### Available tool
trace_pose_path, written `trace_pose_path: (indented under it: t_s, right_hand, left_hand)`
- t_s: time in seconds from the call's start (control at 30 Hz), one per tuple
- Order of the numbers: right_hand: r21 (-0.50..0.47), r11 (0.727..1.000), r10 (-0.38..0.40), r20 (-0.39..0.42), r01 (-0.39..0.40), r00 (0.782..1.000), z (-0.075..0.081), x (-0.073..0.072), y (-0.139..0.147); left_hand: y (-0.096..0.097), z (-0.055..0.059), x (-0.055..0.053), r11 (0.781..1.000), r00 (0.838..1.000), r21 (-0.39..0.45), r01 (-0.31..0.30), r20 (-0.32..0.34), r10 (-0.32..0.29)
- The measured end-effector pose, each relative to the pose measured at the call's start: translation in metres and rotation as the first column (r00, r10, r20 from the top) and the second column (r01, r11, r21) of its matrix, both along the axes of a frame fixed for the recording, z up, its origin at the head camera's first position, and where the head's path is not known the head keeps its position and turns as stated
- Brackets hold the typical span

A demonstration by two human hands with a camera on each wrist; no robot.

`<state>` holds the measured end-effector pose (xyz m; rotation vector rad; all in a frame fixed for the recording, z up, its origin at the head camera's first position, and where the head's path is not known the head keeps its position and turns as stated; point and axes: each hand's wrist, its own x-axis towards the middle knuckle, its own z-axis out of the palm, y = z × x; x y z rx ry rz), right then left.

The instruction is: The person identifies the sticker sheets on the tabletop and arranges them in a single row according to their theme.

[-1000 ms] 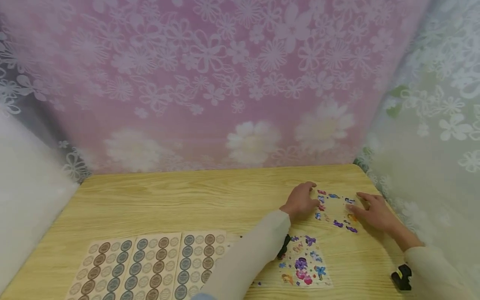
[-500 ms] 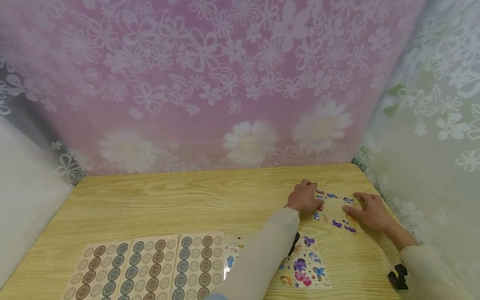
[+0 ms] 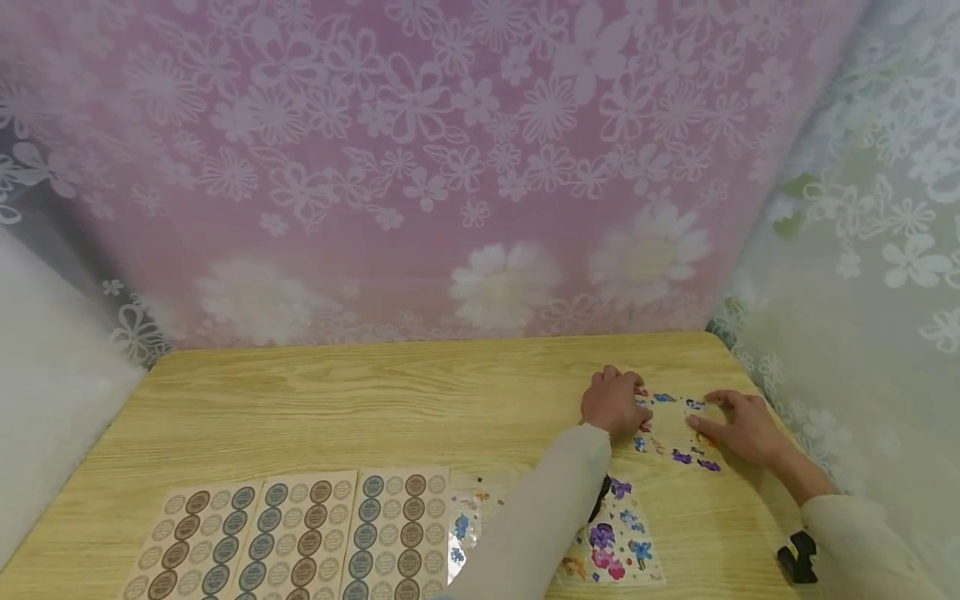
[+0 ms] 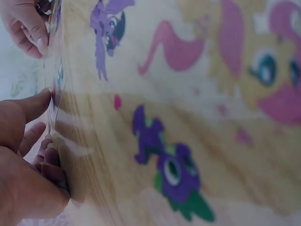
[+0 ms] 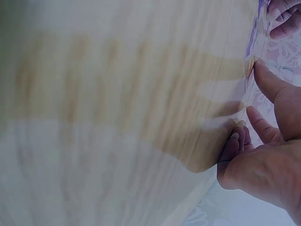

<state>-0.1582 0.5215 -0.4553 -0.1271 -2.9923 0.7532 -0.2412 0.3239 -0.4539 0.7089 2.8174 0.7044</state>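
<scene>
A clear sticker sheet (image 3: 667,425) printed with small cartoon ponies lies on the right part of the wooden table. At its left edge is my left hand (image 3: 615,404), thumb and fingers spread apart on the edge. My right hand (image 3: 742,425) touches the opposite edge with extended thumb and index finger. In the left wrist view, the left hand's thumb (image 4: 37,104) meets the surface while the other fingers bend loosely beneath. The right wrist view shows the right hand (image 5: 277,136) posed much the same way, its thumb tip against the table side.
Another clear pony sticker sheet (image 3: 622,521) lies nearer, partly under the left sleeve (image 3: 540,525), with a further one (image 3: 465,521) left of it. Three sheets of round brown and blue labels (image 3: 300,533) sit side by side at front left. Flowered curtains (image 3: 465,167) border the table (image 3: 375,392).
My left hand has shifted slightly right over the sheet's left edge. The sheet has slid a little toward me. The right hand has hardly moved.
</scene>
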Motion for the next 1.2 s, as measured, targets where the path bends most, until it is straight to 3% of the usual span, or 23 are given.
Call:
trace_pose_path:
  t_s: [0.3, 0.67, 0.97, 1.2]
  right_hand:
    - [-0.01, 1.0, -0.012, 0.029, 0.013, 0.999, 0.001, 0.002, 0.0]
    - [-0.059, 0.998, 0.025, 0.042, -0.023, 0.999, 0.002, 0.002, -0.004]
    - [-0.111, 0.994, 0.028, 0.023, -0.025, 0.999, 0.0, 0.003, -0.008]
    - [-0.09, 0.996, 0.014, 0.002, -0.014, 1.0, 0.001, 0.008, -0.006]
  left_hand:
    - [-0.001, 0.003, -0.001, 0.997, 0.997, 0.065, -0.033, 0.078, 0.028]
    - [-0.004, -0.002, -0.002, 0.989, 0.993, 0.146, -0.027, 0.115, 0.01]
    - [-0.006, -0.007, -0.003, 0.985, 0.995, 0.17, -0.028, 0.099, 0.011]
    - [-0.008, -0.007, -0.003, 0.983, 0.996, 0.181, 0.024, 0.075, -0.038]
